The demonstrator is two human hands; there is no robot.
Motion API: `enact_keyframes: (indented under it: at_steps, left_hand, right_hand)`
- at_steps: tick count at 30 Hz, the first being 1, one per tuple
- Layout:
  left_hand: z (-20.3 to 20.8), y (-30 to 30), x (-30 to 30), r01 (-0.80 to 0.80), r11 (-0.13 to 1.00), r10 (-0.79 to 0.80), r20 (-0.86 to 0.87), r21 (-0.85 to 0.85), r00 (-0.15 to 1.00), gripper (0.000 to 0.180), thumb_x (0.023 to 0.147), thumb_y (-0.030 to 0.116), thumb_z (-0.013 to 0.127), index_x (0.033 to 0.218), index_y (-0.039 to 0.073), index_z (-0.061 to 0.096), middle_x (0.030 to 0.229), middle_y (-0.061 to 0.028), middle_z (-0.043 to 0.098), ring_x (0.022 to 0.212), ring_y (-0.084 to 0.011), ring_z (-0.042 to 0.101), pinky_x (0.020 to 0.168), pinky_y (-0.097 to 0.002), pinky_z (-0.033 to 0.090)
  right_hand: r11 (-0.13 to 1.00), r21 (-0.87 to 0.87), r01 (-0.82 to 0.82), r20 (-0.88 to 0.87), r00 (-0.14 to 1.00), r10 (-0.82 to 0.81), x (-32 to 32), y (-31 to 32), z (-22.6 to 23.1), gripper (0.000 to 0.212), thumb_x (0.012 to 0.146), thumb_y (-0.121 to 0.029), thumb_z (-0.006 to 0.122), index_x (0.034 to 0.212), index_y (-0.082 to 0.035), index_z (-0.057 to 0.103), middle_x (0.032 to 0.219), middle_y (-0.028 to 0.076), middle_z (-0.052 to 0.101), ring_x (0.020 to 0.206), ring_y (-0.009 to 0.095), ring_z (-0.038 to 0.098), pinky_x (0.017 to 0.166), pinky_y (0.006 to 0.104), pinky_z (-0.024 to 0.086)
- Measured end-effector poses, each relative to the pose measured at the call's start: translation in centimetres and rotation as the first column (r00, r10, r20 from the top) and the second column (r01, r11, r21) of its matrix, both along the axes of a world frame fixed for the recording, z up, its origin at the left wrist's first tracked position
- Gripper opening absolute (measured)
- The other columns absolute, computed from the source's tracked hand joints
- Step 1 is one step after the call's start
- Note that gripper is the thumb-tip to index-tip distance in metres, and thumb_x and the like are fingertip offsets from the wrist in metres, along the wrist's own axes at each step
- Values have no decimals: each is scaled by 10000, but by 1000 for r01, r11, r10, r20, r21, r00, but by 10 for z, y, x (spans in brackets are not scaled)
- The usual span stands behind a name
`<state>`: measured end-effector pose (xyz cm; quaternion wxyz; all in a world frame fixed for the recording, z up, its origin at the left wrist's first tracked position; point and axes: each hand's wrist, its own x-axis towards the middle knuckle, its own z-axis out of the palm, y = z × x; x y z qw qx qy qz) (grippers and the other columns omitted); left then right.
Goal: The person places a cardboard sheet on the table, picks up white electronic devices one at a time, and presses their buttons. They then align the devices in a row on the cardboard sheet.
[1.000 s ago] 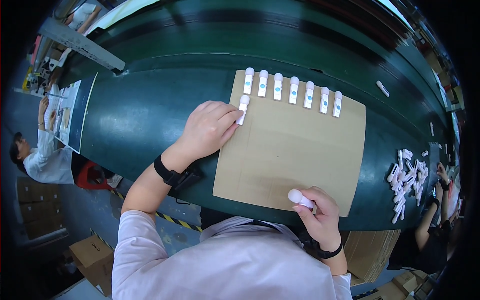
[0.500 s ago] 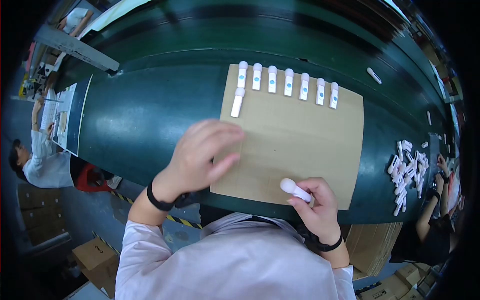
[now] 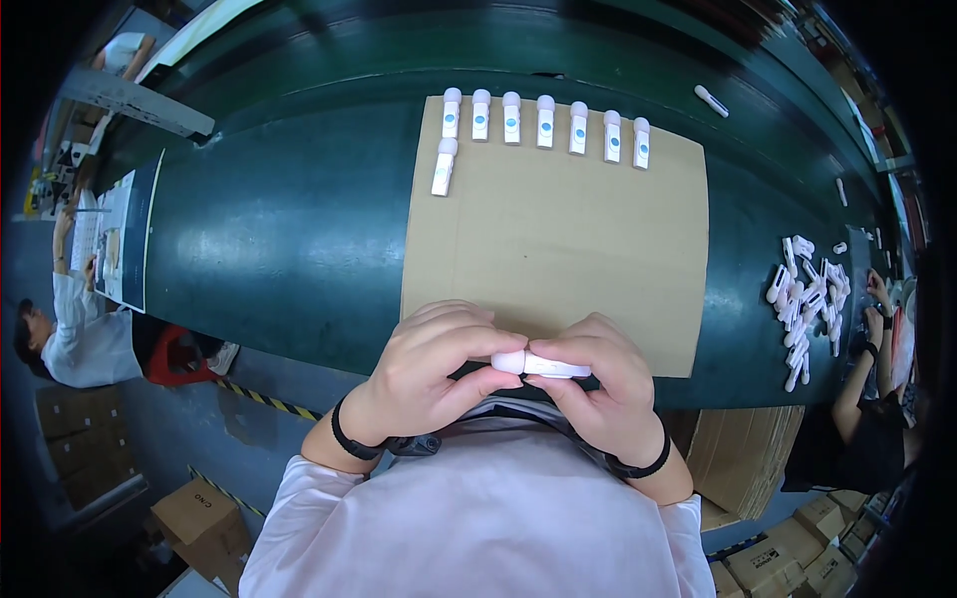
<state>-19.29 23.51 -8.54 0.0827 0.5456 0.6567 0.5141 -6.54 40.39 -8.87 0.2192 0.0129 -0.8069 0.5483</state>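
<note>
Close in front of me, over the near edge of a flat cardboard sheet (image 3: 558, 239), both hands hold a small white wand-shaped device (image 3: 558, 369) with a rounded pale pink head. My left hand (image 3: 429, 364) pinches the rounded head between thumb and fingers. On the white body, my right hand (image 3: 610, 374) has its thumb and fingers closed. The device lies level, head to the left. Along the sheet's far edge stand several like devices in a row (image 3: 545, 125), each with a blue round mark. One more device (image 3: 442, 174) lies below the row's left end, with no blue mark showing.
The sheet lies on a dark green table (image 3: 289, 229). A loose pile of similar devices (image 3: 797, 304) is at the right, and a single one (image 3: 712, 100) lies at the far right. One person sits at the left; another person's hands (image 3: 877, 309) are at the right edge.
My left hand has come down and right from over the sheet to grip the device's head. My right hand has moved slightly left and turned the device level. The view has shifted a little.
</note>
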Motion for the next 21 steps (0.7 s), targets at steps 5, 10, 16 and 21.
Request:
enact_keyframes:
  at_steps: [5, 10, 16, 21]
  left_hand:
    - [7, 4, 9, 39, 996, -22, 207, -76, 978, 297, 747, 121, 809, 973, -19, 677, 923, -133, 700, 863, -285, 675, 799, -362, 532]
    - [3, 1, 10, -18, 998, 26, 142, -57, 989, 302, 739, 86, 801, 988, -27, 673, 930, -140, 694, 880, -281, 674, 803, -348, 529]
    - [5, 6, 8, -2, 999, -4, 146, 41, 989, 269, 735, -14, 740, 994, -8, 666, 876, -126, 658, 759, -250, 644, 762, -354, 525]
    - [3, 6, 8, 15, 998, -24, 142, 67, 990, 262, 734, -43, 717, 990, -10, 667, 878, -118, 659, 761, -248, 639, 812, -373, 527]
  right_hand:
    - [995, 104, 12, -60, 998, -6, 5, 1, -3, 321, 718, -10, 771, 1015, -41, 654, 866, 87, 666, 728, 247, 608, 631, 335, 476]
    - [1000, -10, 9, 1, 1000, -9, 9, -1, 4, 328, 729, 20, 749, 1034, -15, 633, 878, 98, 665, 744, 225, 603, 649, 320, 465]
    - [999, -38, -23, -28, 999, 22, 10, 3, 0, 324, 736, 35, 725, 1041, 2, 620, 901, 111, 667, 767, 221, 604, 673, 318, 463]
    - [1000, 28, 10, -86, 996, -7, 7, 2, 3, 337, 716, 37, 741, 1031, -14, 630, 888, 104, 670, 737, 251, 618, 641, 339, 470]
